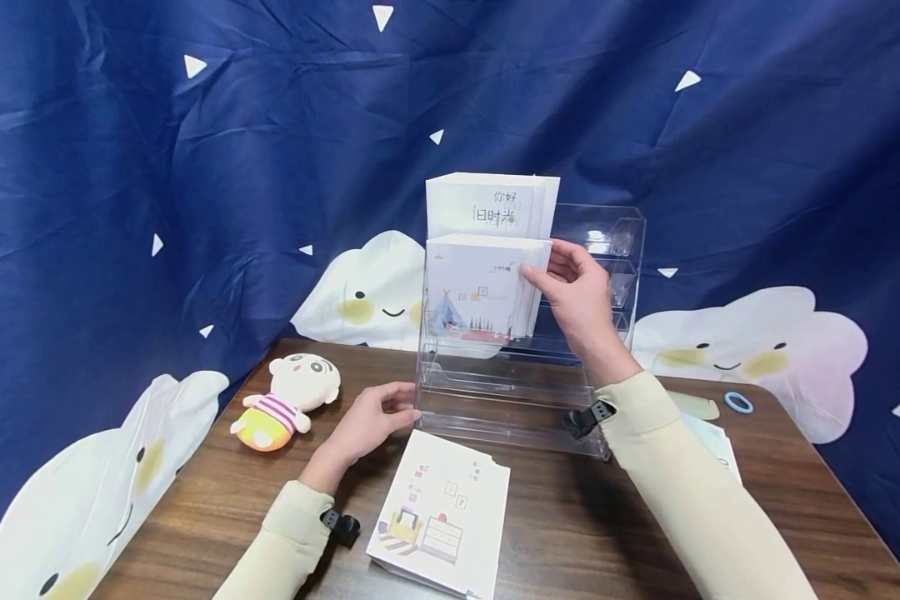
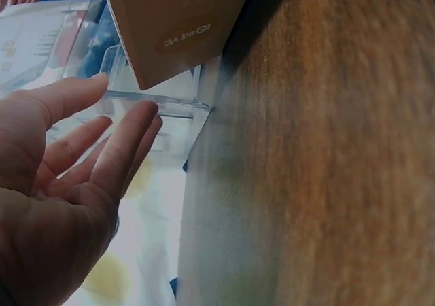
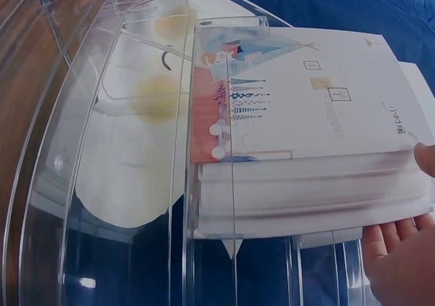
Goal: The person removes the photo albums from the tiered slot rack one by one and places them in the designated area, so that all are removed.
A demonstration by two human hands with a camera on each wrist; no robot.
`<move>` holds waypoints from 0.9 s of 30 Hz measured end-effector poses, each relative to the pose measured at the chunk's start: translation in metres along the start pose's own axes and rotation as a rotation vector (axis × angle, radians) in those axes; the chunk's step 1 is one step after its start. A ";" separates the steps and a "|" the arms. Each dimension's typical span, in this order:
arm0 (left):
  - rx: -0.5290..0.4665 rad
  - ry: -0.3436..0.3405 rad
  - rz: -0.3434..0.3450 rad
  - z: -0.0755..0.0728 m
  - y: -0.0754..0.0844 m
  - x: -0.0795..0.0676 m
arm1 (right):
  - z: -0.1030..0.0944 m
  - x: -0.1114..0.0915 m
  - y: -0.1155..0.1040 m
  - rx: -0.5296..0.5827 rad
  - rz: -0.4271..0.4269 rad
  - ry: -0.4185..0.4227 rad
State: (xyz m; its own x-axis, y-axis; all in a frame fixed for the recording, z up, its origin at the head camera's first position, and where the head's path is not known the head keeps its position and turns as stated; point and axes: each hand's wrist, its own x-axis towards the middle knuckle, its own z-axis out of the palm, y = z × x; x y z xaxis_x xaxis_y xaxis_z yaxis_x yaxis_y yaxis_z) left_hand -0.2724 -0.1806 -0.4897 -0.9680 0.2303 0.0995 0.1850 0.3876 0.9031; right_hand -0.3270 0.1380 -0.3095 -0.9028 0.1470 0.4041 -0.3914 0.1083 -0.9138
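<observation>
A clear tiered display rack (image 1: 510, 383) stands on the table. My right hand (image 1: 581, 287) grips the right edge of a thick stack of white notebooks (image 1: 472, 287), thumb on the front cover. In the right wrist view, the stack's cover (image 3: 306, 95) shows a blue tent, and its lower end sits behind a clear lip of the rack. Behind it, taller white notebooks (image 1: 465, 204) stand on a higher tier. My left hand (image 1: 371, 421) is at the rack's lower left edge, its fingers (image 2: 126, 149) loosely extended and the thumb apart from them.
In front of the rack lies another stack of white notebooks (image 1: 442, 517). A plush doll (image 1: 288, 404) lies to the left. On the right are a light blue booklet (image 1: 708, 442), a pale green item (image 1: 693, 406) and a blue ring (image 1: 738, 402). A blue curtain (image 1: 270, 125) hangs behind.
</observation>
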 end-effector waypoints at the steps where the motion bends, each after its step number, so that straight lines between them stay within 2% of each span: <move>1: -0.002 0.000 -0.001 0.000 0.000 0.000 | 0.001 0.000 0.000 0.004 0.000 0.000; 16: 0.016 0.000 0.010 0.000 0.002 -0.002 | 0.007 0.002 -0.006 0.014 -0.036 0.015; 27: 0.017 0.001 0.008 -0.001 0.000 -0.001 | 0.013 0.000 -0.012 0.021 -0.042 -0.042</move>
State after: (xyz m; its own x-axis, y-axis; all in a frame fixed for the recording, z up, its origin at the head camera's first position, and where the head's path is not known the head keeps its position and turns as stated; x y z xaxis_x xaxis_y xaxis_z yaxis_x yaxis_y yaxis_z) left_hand -0.2719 -0.1816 -0.4897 -0.9666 0.2328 0.1070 0.1956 0.4011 0.8949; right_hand -0.3250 0.1237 -0.2991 -0.8923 0.1009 0.4400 -0.4320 0.0925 -0.8971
